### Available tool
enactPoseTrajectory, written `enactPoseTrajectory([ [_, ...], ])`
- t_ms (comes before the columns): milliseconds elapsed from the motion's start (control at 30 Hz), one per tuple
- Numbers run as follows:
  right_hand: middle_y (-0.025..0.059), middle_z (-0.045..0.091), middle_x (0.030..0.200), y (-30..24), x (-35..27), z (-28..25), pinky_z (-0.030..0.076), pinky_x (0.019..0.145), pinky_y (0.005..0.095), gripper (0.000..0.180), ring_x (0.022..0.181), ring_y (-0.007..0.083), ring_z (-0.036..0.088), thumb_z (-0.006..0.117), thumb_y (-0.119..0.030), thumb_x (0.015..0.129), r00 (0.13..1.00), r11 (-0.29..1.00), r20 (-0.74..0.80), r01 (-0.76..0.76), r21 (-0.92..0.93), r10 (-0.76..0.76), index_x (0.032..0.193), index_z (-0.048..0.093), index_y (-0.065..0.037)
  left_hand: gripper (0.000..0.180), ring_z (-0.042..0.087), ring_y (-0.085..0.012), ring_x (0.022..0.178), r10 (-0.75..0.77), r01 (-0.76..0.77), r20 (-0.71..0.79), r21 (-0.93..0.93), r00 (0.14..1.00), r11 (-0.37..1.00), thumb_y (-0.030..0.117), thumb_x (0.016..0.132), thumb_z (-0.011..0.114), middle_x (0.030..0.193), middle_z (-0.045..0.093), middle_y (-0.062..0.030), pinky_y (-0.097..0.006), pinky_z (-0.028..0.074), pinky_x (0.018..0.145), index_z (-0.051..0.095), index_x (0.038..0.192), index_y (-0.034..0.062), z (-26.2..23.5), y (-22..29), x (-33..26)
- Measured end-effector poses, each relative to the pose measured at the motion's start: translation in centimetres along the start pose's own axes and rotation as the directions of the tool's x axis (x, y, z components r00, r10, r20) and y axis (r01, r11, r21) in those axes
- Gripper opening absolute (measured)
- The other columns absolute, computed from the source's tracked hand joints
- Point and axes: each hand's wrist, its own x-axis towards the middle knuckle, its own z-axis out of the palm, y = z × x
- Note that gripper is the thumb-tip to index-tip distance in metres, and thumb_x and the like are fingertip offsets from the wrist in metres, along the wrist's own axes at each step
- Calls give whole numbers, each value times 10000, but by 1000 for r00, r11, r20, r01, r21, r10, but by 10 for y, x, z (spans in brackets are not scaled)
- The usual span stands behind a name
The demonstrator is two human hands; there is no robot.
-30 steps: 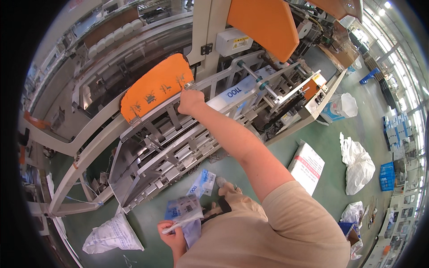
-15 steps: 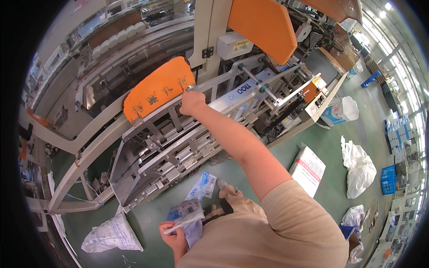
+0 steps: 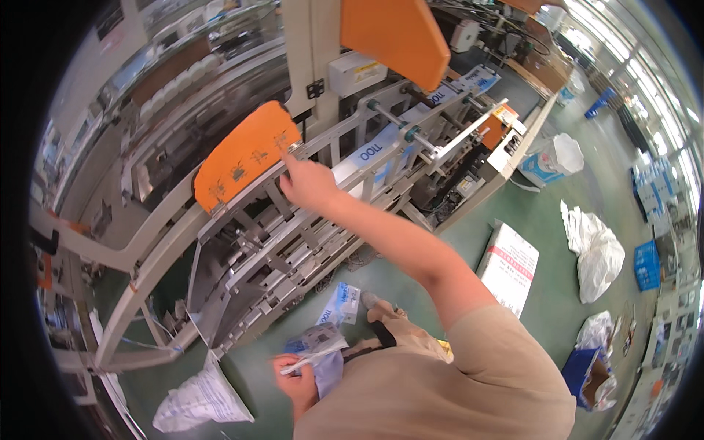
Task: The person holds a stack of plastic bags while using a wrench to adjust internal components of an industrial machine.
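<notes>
Head view: right hand (image 3: 308, 183), fingers together, touches the orange guard (image 3: 246, 154); left hand (image 3: 297, 378) clamps a packet (image 3: 319, 350).

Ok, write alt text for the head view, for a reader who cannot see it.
A person's right hand reaches up to the edge of an orange cover on a grey metal packing machine. Their left hand holds a stack of flat blue-and-white packets low by the body. White bags and a cardboard box lie on the green floor.
</notes>
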Motion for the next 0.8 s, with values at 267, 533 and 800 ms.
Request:
enactPoseTrajectory([
  [267,78,575,566,21,-242,-93,431,502,297,291,522,176,567,483,-316,884,820,738,123,-560,376,560,904,629,-65,215,482,-133,688,63,-57,459,-28,886,998,-72,670,579,761,481,-78,-245,418,653,432,780,39,13,-20,19],
  [533,134,592,577,180,-554,-82,460,519,303,375,543,185,613,482,-313,854,171,175,-43,-921,348,984,840,617,37,226,542,-150,658,231,-250,710,-80,665,965,-37,663,643,751,548,-91,-257,445,601,458,766,43,121,18,1],
  [800,159,634,677,191,-756,-189,466,459,380,235,525,248,607,446,-113,759,-290,-338,233,-919,202,928,873,560,58,244,539,-169,644,277,-307,834,-136,478,942,-44,632,605,726,551,-88,-275,434,583,432,772,55,324,41,-57],
])
